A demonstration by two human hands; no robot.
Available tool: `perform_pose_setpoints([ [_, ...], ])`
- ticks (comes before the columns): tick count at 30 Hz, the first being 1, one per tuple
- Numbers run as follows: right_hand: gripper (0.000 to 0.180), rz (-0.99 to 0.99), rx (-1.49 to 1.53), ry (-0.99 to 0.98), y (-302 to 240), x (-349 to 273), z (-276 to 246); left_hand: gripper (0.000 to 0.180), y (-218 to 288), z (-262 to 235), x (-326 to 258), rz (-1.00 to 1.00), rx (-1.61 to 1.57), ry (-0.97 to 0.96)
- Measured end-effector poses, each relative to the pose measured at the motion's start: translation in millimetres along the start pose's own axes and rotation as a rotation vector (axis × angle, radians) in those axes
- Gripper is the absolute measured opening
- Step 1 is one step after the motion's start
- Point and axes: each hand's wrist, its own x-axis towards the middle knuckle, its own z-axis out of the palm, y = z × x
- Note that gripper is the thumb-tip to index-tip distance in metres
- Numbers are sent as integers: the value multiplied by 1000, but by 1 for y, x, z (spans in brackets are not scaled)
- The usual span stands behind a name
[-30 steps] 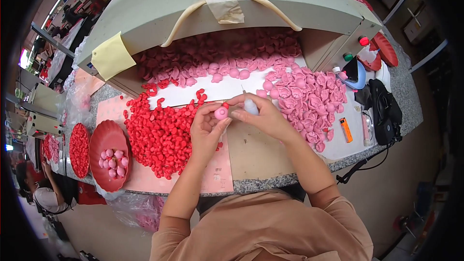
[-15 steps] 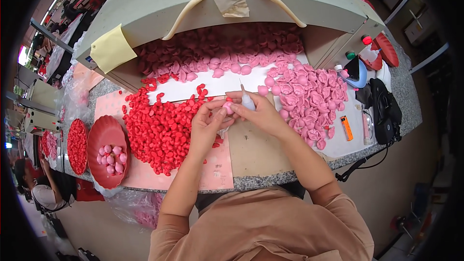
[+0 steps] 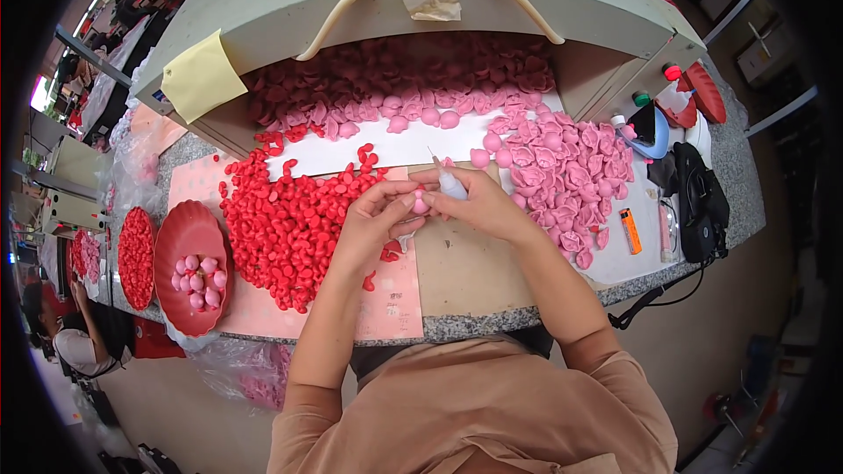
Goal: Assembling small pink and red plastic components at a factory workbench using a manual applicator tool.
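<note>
Over the brown board in front of me, my left hand point(image 3: 371, 218) is closed, its fingertips pinching a small pink ball point(image 3: 420, 205) with a bit of red at its top. My right hand point(image 3: 492, 208) touches the ball with its thumb and fingers. It also keeps a translucent needle-tip squeeze bottle point(image 3: 451, 185) tucked in its grip, the thin tip pointing up and away. Left of my hands lies a heap of small glossy red pieces point(image 3: 290, 228). Pink petal-shaped pieces and balls point(image 3: 562, 171) are heaped to the right.
A grey box-like housing point(image 3: 316, 13) with a curved handle overhangs more pink petals. At left stand a scalloped red bowl point(image 3: 193, 211) of pink balls and another container of red pieces point(image 3: 136, 254). An orange lighter point(image 3: 630, 231) and black bag point(image 3: 701, 202) lie at right.
The view has shifted slightly. Both hands stay together around the pink ball, with small finger movements; the bottle remains in the right hand.
</note>
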Motion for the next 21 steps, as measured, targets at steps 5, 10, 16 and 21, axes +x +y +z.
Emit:
perform_pose_setpoints([
  [5, 36, -8, -16, -15, -3, 0, -1, 20, -3, -1, 0, -11, 40, 17],
  [10, 38, 69, -101, -65, -5, 1, -3, 19, -3, -6, 0, -20, 11, -37],
  [16, 39, 63, -40, -77, -5, 0, -2, 19, -3, -6, -1, -39, 2, -55],
  [21, 39, 57, 9, -64, 1, 1, -3, 19, -5, -6, 1, -47, -2, -35],
])
